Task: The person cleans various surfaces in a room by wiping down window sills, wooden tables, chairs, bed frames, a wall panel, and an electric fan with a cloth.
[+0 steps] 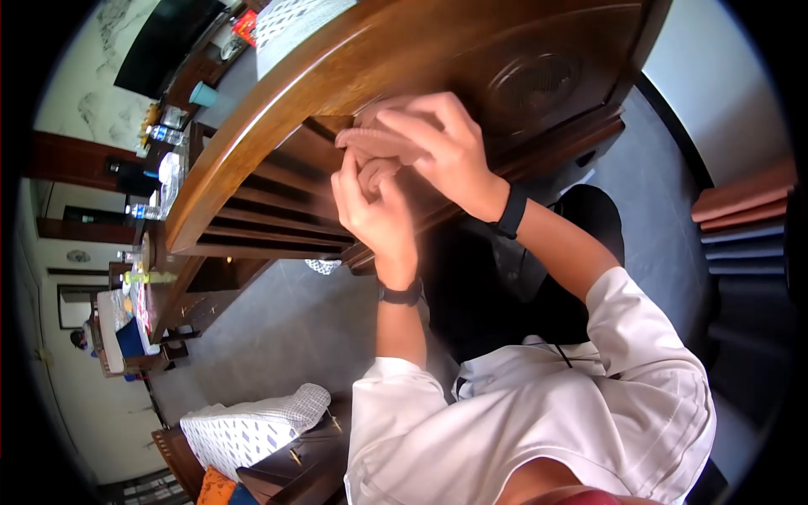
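Observation:
A brownish-pink ribbed cloth (383, 145) is bunched up between my two hands, in front of the dark wooden back panel of a piece of furniture. My right hand (450, 151) grips its upper right part, with a black band at the wrist. Lower on the left, my left hand (370, 206) pinches a rolled fold of the same cloth, fingers pointing upward; it wears a dark band too. Behind the cloth are the panel's dark slats (278, 206) and the curved wooden top rail (278, 101). Whether the cloth touches the wood I cannot tell.
A round carved medallion (536, 84) marks the panel on the right. Water bottles (166, 135) and a blue cup (203, 93) stand beyond the rail. Another wooden seat with a patterned cushion (244, 438) is at lower left. Curtains (745, 219) hang at right.

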`<state>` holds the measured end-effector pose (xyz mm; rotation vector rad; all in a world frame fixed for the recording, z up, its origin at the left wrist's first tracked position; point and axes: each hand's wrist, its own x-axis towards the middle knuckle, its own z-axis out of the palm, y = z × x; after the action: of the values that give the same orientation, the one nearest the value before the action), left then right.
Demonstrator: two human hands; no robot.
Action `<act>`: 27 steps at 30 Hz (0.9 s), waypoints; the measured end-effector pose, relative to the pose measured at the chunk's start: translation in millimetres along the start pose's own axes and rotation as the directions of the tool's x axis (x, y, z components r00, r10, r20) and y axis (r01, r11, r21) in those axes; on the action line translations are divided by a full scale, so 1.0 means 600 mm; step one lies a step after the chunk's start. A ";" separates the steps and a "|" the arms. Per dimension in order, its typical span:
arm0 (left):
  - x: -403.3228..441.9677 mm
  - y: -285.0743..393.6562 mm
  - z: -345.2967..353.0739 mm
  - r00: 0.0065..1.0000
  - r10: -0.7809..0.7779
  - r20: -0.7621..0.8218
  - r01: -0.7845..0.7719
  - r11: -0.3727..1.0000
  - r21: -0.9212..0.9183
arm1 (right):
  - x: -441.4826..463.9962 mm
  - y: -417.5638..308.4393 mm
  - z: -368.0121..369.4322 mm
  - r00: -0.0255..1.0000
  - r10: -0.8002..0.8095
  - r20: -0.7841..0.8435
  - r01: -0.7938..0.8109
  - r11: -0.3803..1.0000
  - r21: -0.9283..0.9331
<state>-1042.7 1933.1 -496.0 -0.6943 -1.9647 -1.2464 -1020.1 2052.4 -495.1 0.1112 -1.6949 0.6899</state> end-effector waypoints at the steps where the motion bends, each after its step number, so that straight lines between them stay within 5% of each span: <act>1: -0.010 -0.006 0.002 1.000 -0.008 0.014 0.008 1.000 -0.014 | -0.009 0.004 -0.002 1.000 -0.010 0.010 0.010 1.000 -0.017; 5: -0.073 -0.043 0.015 0.992 -0.104 0.075 0.113 0.985 -0.131 | -0.082 0.030 -0.004 0.994 -0.012 0.105 0.017 0.998 -0.056; 16: -0.106 -0.059 0.024 0.971 -0.179 0.158 0.190 0.980 -0.058 | -0.109 0.041 -0.029 0.974 0.113 0.198 -0.101 0.993 -0.068; 20: -0.059 -0.023 0.051 0.999 0.039 0.021 -0.037 0.997 -0.073 | -0.052 0.049 -0.050 0.992 0.089 0.088 -0.088 0.996 -0.025; 27: 0.023 0.120 0.128 0.974 0.213 0.080 -0.212 0.977 -0.020 | 0.049 0.100 -0.141 0.983 0.120 -0.140 -0.128 0.991 -0.050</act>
<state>-1018.5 2032.8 -468.3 -0.9482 -1.8922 -1.1155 -980.6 2152.3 -484.0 -0.0824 -1.5985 0.7231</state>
